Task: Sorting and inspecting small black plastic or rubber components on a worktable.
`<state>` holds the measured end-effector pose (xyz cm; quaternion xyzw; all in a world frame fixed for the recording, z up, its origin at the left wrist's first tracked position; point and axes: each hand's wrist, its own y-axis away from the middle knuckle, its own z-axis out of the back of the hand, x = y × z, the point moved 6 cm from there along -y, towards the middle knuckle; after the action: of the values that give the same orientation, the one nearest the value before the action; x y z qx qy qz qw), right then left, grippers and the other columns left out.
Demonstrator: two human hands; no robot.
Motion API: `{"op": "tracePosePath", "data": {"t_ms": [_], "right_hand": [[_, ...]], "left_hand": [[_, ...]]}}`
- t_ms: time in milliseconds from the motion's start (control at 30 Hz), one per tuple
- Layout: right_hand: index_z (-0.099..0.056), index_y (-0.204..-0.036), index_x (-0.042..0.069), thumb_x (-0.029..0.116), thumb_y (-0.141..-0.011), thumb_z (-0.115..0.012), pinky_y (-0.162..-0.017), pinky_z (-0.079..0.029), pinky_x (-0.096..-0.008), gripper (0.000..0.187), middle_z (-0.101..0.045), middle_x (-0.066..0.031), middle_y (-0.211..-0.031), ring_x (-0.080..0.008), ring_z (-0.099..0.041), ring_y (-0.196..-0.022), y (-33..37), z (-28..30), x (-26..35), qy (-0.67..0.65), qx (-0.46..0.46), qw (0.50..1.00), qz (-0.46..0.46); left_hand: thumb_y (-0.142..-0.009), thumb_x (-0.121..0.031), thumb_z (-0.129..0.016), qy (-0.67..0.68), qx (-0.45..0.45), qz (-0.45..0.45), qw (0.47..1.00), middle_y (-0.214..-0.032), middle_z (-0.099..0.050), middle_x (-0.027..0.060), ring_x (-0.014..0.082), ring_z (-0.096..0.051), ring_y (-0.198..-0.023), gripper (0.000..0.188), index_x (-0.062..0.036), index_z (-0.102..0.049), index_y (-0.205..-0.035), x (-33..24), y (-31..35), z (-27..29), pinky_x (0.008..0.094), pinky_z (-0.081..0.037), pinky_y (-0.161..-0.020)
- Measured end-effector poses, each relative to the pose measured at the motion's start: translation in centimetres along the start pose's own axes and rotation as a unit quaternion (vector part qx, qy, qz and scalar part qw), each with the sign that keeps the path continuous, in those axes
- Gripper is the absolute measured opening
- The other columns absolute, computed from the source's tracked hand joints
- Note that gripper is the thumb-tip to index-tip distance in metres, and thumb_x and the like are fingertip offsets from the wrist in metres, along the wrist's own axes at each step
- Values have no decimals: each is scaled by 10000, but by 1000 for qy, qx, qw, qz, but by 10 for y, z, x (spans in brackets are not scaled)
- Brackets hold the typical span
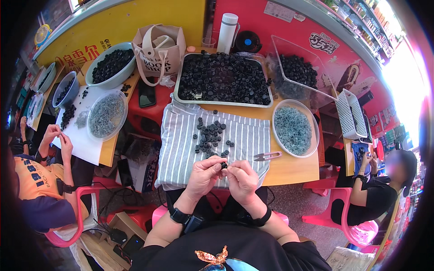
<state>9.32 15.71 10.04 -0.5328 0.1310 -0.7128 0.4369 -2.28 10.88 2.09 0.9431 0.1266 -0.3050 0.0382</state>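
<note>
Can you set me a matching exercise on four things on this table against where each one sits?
Things:
1. small black part
2. snips
3. tray of black parts
4. round dish of pale bits

Places:
A. far side of the striped cloth
B. pinched between left hand and right hand
C. right of the cloth
D. cloth's near right corner

Pairs: 1-B, 2-D, 3-A, 4-C

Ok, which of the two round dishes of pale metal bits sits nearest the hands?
The round dish right of the striped cloth, near the right hand. The other dish lies on the neighbouring white board at far left.
</note>
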Motion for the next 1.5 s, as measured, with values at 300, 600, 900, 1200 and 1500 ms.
{"op": "tracePosePath", "data": {"t_ms": [300,600,900,1200,1500], "right_hand": [[-652,-838,-24,-79,-722,-756,-565,-488,-330,165,-612,-116,-820,-257,-608,-690,2,-3,0,12,-3,1000,11],[-654,-830,-24,-79,-733,-761,-553,-482,-303,154,-605,-114,-807,-225,-599,-651,3,-5,1,37,-23,999,31],[-615,-825,2,-52,-749,-777,-544,-486,-307,186,-597,-107,-788,-222,-599,-640,7,-7,-4,-19,-42,999,-26],[-589,-809,14,26,-767,-807,-518,-461,-291,222,-582,-98,-769,-212,-574,-593,12,-7,-19,-12,-46,997,-64],[-576,-792,6,45,-779,-808,-491,-441,-292,235,-559,-92,-731,-200,-551,-562,13,-9,-16,18,-54,998,-19]], "left_hand": [[-967,-29,-595,-12,0,-10,1000,-1053,-620,64,130,-623,-844,223,45,-675,-1161,1,0,2,251,-511,-707],[-971,-35,-589,-37,2,-24,999,-1075,-617,67,119,-628,-844,220,49,-672,-1156,1,-1,1,234,-506,-710],[-960,-67,-620,-56,32,-21,998,-1130,-599,87,134,-614,-950,234,55,-667,-1154,-4,0,-5,250,-515,-795],[-884,-58,-719,-135,44,-39,989,-1158,-557,64,130,-557,-1045,343,58,-627,-1193,-5,1,-12,249,-467,-905],[-918,-13,-664,-163,41,-40,985,-1113,-568,38,100,-578,-997,271,44,-638,-1182,-5,2,-9,235,-492,-863]]}}
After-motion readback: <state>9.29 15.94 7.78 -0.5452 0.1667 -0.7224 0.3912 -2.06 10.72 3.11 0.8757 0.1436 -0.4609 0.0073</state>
